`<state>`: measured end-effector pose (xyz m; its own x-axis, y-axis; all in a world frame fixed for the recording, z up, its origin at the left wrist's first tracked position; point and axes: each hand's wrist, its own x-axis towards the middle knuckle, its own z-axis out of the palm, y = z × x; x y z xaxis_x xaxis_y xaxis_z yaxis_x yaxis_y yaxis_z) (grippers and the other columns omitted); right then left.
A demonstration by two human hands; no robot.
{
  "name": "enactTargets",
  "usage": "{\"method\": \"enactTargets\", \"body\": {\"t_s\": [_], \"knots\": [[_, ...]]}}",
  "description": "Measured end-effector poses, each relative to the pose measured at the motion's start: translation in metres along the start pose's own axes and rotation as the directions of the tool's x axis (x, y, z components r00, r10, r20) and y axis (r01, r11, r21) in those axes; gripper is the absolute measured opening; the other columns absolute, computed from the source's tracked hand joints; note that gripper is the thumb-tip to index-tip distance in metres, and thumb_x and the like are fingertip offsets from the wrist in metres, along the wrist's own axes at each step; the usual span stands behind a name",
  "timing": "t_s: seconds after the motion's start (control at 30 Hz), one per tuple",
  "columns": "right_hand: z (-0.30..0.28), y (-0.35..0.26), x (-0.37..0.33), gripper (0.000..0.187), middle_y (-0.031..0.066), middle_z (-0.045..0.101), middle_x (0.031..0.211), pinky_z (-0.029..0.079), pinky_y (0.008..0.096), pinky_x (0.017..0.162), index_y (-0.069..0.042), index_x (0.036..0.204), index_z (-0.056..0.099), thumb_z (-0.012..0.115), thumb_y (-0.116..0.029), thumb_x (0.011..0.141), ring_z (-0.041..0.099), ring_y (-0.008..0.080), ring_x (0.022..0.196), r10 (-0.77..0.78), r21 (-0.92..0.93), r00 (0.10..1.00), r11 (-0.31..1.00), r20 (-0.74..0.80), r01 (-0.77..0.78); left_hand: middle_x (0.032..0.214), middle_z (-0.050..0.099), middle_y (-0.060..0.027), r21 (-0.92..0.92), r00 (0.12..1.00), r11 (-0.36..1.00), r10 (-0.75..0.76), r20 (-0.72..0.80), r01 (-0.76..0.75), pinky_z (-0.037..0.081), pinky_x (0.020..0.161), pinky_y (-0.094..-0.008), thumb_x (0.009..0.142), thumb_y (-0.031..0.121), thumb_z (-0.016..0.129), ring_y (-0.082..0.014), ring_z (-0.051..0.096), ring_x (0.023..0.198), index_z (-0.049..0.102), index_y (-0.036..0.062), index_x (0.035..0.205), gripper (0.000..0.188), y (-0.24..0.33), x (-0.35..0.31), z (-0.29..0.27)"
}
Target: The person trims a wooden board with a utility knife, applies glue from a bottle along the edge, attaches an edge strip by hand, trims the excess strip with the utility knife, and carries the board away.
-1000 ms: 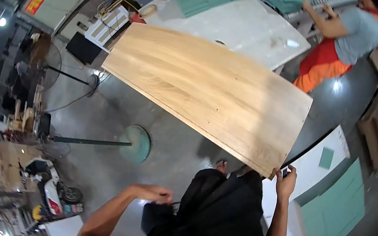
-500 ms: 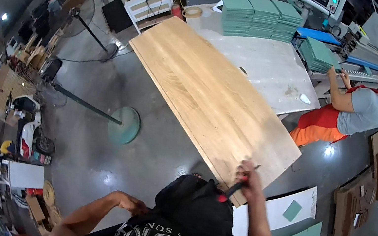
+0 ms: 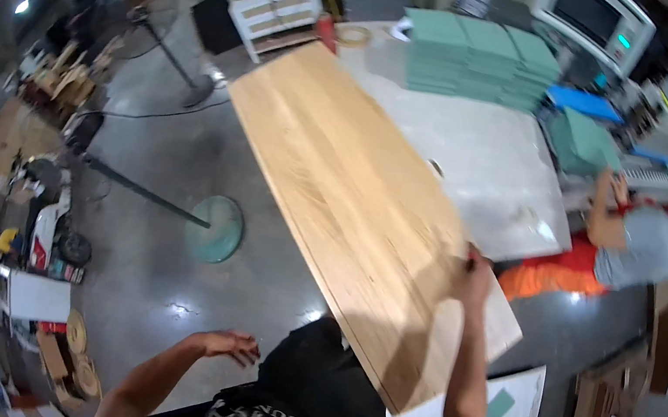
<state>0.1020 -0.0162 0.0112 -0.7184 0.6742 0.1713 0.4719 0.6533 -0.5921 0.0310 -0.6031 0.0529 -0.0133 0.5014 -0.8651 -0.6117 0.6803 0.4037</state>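
A long light-brown wood-grain board [image 3: 347, 184] lies slantwise before me, its near corner close to my waist. My right hand [image 3: 474, 278] is closed at the board's far long edge, toward its right end. A small dark bit with a trace of red shows at its fingers, seemingly the black-and-red hand tool; blur and the fingers hide most of it. Left of my body, my left hand [image 3: 230, 346] hangs above the floor with fingers apart, holding nothing.
Behind the board stands a whitish table [image 3: 484, 154] bearing stacked green sheets [image 3: 474, 60]. At right, a co-worker [image 3: 650, 244] handles another green stack [image 3: 582, 142]. A stand with a round green base [image 3: 214, 228] is on the left floor. White and green panels [image 3: 513, 406] lie at lower right.
My right hand has moved from the board's near right part up to its far edge. My left hand has come away from my waist and spread its fingers. The view has shifted slightly.
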Motion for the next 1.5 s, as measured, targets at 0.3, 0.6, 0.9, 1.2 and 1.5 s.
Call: {"method": "enactTargets", "body": {"t_s": [0.3, 0.6, 0.9, 1.2, 1.5], "knots": [[0.017, 0.059, 0.119, 0.060, 0.0225, 0.059, 0.124, 0.048, 0.0495, 0.097, -0.011, 0.145, 0.054, 0.070, -0.009, 0.087, 0.058, 0.0424, 0.113, -0.041, -0.227, 0.997, 0.974, -0.067, 0.025, 0.138, 0.061, -0.0131, -0.209, 0.802, 0.906, 0.195, -0.564, -0.367, 0.049, 0.100, -0.0466, 0.104, 0.064, 0.038, -0.0256, 0.059, 0.121, 0.049, 0.0074, 0.147, 0.072, 0.176, 0.134, -0.084], [-0.020, 0.077, 0.024, 0.084, 0.0312, 0.071, 0.097, 0.052, 0.0595, 0.076, 0.006, 0.098, 0.073, 0.034, -0.068, 0.102, 0.068, 0.0508, 0.088, 0.547, -0.502, 0.835, 0.709, -0.049, -0.494, 0.146, 0.055, -0.0181, -0.667, 0.693, 0.195, 0.275, -0.666, -0.719, 0.047, 0.106, -0.0446, 0.105, 0.064, 0.036, -0.0304, 0.058, 0.128, 0.047, -0.0008, 0.147, 0.078, 0.274, 0.190, -0.124], [-0.057, 0.172, -0.034, 0.049, 0.0187, 0.056, 0.128, 0.032, 0.0370, 0.098, -0.008, 0.136, 0.053, 0.058, -0.041, 0.100, 0.048, 0.0367, 0.118, 0.265, -0.823, 0.963, 0.555, 0.036, -0.122, 0.104, 0.067, -0.0084, -0.461, 0.476, 0.358, -0.051, -0.878, -0.812, 0.051, 0.085, -0.0399, 0.109, 0.051, 0.041, -0.0209, 0.059, 0.093, 0.062, 0.0009, 0.126, 0.056, 0.235, 0.201, -0.084], [-0.175, 0.044, -0.091, 0.040, 0.0181, 0.072, 0.078, 0.052, 0.0425, 0.050, 0.000, 0.094, 0.070, 0.060, -0.037, 0.101, 0.068, 0.0337, 0.061, -0.102, -0.770, 0.989, 0.638, -0.111, -0.021, 0.149, 0.052, -0.0195, -0.715, 0.731, -0.199, -0.012, -0.682, -0.670, 0.044, 0.111, -0.0529, 0.103, 0.065, 0.023, -0.0416, 0.055, 0.130, 0.043, 0.0067, 0.152, 0.079, 0.007, 0.172, 0.023], [-0.199, -0.130, -0.176, 0.032, 0.0189, 0.053, 0.071, 0.038, 0.0526, 0.066, -0.003, 0.078, 0.057, 0.045, -0.019, 0.103, 0.052, 0.0413, 0.068, -0.713, -0.406, 0.673, 0.685, -0.199, 0.605, 0.157, 0.045, -0.0152, -0.614, 0.487, -0.399, 0.380, -0.786, -0.681, 0.033, 0.116, -0.0628, 0.089, 0.077, 0.036, -0.0418, 0.043, 0.140, 0.047, 0.0143, 0.151, 0.090, -0.210, 0.077, 0.061]]}}
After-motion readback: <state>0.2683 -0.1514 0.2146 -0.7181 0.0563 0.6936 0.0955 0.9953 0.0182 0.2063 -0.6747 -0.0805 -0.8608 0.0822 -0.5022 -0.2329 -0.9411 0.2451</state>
